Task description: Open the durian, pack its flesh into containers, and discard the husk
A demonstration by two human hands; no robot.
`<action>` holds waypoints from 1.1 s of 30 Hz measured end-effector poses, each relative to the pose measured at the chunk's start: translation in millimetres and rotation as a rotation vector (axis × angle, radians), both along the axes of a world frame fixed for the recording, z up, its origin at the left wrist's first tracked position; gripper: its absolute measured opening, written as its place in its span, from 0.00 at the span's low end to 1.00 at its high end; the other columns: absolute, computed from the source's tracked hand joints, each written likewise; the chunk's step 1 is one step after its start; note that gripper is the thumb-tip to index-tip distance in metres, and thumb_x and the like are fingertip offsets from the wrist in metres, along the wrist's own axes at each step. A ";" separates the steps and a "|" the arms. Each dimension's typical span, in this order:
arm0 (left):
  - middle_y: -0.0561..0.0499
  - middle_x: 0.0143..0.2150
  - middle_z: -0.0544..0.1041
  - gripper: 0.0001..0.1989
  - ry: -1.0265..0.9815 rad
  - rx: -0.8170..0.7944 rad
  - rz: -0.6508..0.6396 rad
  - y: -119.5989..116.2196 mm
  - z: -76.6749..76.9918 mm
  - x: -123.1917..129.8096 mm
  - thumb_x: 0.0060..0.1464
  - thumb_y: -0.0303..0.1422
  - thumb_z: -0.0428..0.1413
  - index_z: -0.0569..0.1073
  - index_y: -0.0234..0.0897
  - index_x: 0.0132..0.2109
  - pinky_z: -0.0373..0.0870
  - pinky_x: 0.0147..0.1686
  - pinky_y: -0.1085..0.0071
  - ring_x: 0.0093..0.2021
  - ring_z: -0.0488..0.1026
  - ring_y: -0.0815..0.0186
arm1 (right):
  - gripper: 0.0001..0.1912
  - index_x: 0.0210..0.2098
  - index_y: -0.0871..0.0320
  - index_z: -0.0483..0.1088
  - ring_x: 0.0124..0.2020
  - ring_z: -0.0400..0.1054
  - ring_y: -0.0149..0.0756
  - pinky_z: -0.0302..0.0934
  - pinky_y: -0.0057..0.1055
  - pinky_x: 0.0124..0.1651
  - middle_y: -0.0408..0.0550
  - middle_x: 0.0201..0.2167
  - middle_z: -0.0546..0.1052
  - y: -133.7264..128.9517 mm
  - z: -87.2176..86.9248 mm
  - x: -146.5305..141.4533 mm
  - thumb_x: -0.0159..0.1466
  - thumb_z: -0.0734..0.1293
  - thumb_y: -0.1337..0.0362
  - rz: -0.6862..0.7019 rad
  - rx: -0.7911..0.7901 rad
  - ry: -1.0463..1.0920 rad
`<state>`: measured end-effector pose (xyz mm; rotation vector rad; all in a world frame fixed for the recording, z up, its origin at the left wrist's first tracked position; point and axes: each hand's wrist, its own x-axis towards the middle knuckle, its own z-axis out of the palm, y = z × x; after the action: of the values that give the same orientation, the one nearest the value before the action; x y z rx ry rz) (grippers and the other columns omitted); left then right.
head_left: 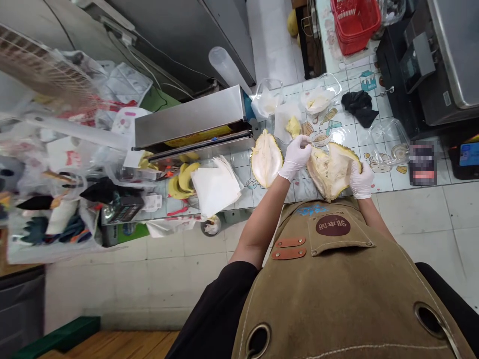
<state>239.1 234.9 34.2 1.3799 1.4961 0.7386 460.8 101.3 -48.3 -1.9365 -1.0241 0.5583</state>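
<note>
My right hand (361,180), in a white glove, grips the right side of an opened durian (326,174) at the counter's near edge. The durian's pale inner chambers face up. My left hand (297,157), also gloved, is at the durian's left side with its fingers curled together; what they hold, if anything, is too small to make out. To the left lies a separate durian husk (266,162), hollow side up. Just beyond my left hand, yellow durian flesh (293,126) rests on white paper. Clear plastic trays (321,98) with paper stand farther back.
A metal wrapping machine (194,117) occupies the counter's left. Near it are a stack of white paper sheets (217,184) and bananas (183,179). Rightward lie a black cloth (359,107), an empty clear tray (389,142) and a dark scale (422,65). A red basket (355,25) stands behind.
</note>
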 end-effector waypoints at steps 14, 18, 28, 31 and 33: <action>0.53 0.39 0.77 0.08 0.027 0.057 0.016 -2.2 -24.9 7.3 0.55 0.22 0.55 0.71 0.41 0.39 0.71 0.47 0.71 0.41 0.75 0.64 | 0.31 0.39 0.53 0.74 0.35 0.70 0.45 0.68 0.42 0.44 0.51 0.31 0.78 -37.8 3.8 -0.8 0.70 0.60 0.32 -0.205 0.004 0.100; 0.54 0.36 0.75 0.08 0.036 0.047 0.038 -1.7 -28.2 8.7 0.55 0.22 0.57 0.70 0.40 0.37 0.70 0.44 0.71 0.38 0.73 0.66 | 0.30 0.40 0.54 0.74 0.34 0.70 0.45 0.68 0.42 0.44 0.51 0.31 0.78 -44.3 5.8 0.5 0.70 0.60 0.33 -0.243 0.004 0.093; 0.54 0.36 0.76 0.08 0.005 0.066 0.035 -3.2 -33.4 7.8 0.57 0.20 0.57 0.73 0.39 0.39 0.70 0.45 0.69 0.38 0.75 0.65 | 0.29 0.35 0.53 0.69 0.33 0.68 0.43 0.63 0.38 0.41 0.50 0.29 0.75 -59.3 -4.3 1.8 0.72 0.58 0.35 -0.329 -0.049 0.010; 0.55 0.35 0.76 0.09 0.010 0.057 0.053 -5.3 -33.6 3.1 0.57 0.19 0.57 0.72 0.39 0.38 0.69 0.43 0.70 0.37 0.74 0.65 | 0.28 0.36 0.52 0.68 0.36 0.71 0.47 0.63 0.40 0.42 0.52 0.31 0.76 -70.9 -9.7 3.6 0.70 0.58 0.34 -0.420 -0.057 0.034; 0.55 0.35 0.76 0.09 0.019 0.065 0.068 -8.5 -33.6 -0.9 0.57 0.19 0.57 0.72 0.39 0.38 0.68 0.43 0.71 0.37 0.74 0.66 | 0.26 0.36 0.51 0.66 0.38 0.72 0.49 0.63 0.41 0.42 0.54 0.33 0.77 -82.7 -13.8 5.5 0.68 0.59 0.34 -0.485 -0.059 0.038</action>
<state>238.2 226.4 0.6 1.3936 1.5530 0.8253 466.4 18.6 -62.1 -2.1199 -0.4867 0.3478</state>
